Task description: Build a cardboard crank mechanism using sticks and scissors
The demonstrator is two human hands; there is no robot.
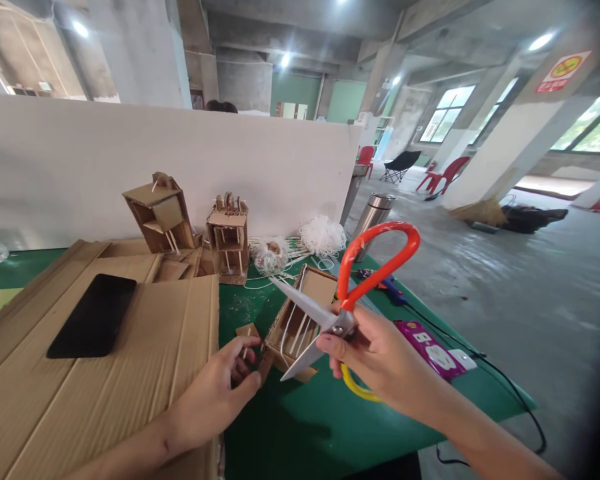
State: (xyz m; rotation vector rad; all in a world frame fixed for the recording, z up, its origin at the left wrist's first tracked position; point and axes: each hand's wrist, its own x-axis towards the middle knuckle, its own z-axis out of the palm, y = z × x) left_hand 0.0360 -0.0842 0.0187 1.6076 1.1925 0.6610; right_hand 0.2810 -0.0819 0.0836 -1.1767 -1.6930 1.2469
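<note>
My right hand (363, 353) is closed around a pair of scissors (339, 328) with one red and one yellow handle loop. The blades are spread and point left, over an open cardboard box (280, 323). White cord and thin sticks run across the inside of that box. At the box's near left corner is my left hand (225, 383), its fingers curled. A small pale bit shows between those fingers, too small to name. Beside the hand lies a small cardboard scrap (247, 330).
Left, a black phone (94, 317) lies on cardboard sheets (145, 387). Behind stand two cardboard models (163, 217), a white string bundle (323, 235) and a steel flask (377, 213). A glue gun (393, 290) with trailing cable and a purple packet (430, 347) are right. A white partition (105, 160) backs the table.
</note>
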